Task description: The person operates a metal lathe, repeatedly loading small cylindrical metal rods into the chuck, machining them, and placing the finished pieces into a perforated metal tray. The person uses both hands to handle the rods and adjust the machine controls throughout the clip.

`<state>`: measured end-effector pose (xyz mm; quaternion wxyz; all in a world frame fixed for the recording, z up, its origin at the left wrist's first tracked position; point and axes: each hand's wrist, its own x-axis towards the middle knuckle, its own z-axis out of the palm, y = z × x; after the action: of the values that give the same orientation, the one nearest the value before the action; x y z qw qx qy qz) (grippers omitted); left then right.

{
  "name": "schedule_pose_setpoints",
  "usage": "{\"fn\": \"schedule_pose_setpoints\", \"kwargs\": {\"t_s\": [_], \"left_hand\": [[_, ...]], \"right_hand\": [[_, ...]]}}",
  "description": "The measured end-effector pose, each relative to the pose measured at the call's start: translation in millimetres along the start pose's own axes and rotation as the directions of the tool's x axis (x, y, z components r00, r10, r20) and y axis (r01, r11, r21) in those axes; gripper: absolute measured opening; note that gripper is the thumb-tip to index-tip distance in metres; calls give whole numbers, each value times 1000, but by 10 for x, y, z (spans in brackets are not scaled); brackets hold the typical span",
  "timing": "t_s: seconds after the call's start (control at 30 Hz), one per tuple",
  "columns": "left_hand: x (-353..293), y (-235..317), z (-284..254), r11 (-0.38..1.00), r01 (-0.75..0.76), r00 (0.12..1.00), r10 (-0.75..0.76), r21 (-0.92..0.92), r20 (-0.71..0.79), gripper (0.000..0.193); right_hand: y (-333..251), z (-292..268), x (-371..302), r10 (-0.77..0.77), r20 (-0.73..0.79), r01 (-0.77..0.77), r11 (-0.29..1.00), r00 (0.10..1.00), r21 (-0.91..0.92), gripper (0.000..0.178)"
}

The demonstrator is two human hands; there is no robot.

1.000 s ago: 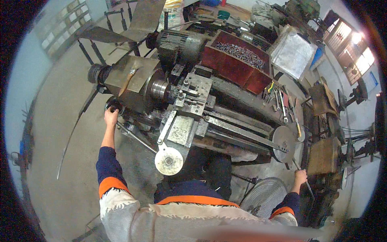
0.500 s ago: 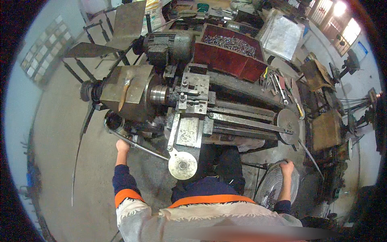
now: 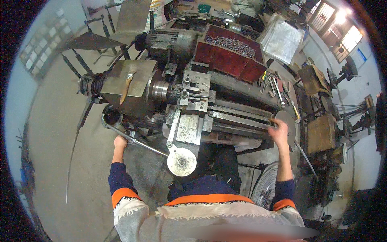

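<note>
My left hand (image 3: 120,141) is closed at the left side of a small metalworking machine, just below a long steel rod (image 3: 141,144); what its fingers wrap round is hidden. The rod runs to a pale round disc (image 3: 182,162) at the machine's front. My right hand (image 3: 279,132) is raised with fingers apart beside a grey disc (image 3: 287,121), by the right end of a flat steel bar (image 3: 242,121). I cannot tell whether it touches them. In the middle stands the metal tool block (image 3: 196,89), with a shiny chuck (image 3: 161,91) to its left.
A wooden-handled brush (image 3: 126,89) lies on the machine's cover. Behind are a motor (image 3: 171,43) and a red bin (image 3: 229,60) of small metal parts. Wrenches and other hand tools (image 3: 279,90) lie at the right. A perforated round metal basket (image 3: 267,185) stands low beside my right arm.
My right hand has left the rim of the perforated basket and moved up and forward to the grey disc. My left hand stays at about the same place, still closed.
</note>
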<state>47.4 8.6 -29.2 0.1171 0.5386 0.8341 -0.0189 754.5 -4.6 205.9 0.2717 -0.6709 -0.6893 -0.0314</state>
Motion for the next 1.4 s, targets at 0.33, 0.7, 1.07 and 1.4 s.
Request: {"fn": "schedule_pose_setpoints", "kwargs": {"t_s": [0.33, 0.7, 1.07, 1.4], "left_hand": [[-903, -910, -2219, 1000, 14, 680, -2, 11, -733, 31], [-1910, 72, -1795, 921, 390, 826, -357, -16, -436, 55], [-1905, 1057, -2316, 752, -542, 778, 282, -374, -561, 27], [-2225, 3360, -2274, -69, -495, 432, 845, -866, -314, 28]], "right_hand": [[-2976, 841, 1249, -729, 219, 691, 684, 648, 233, 32], [-3348, 1181, 1316, -536, 568, 655, 756, 625, -8, 32], [-2008, 346, 292, -684, -111, 527, 437, 721, 729, 45], [-1613, 120, -184, -546, -63, 331, 408, 835, 851, 41]]}}
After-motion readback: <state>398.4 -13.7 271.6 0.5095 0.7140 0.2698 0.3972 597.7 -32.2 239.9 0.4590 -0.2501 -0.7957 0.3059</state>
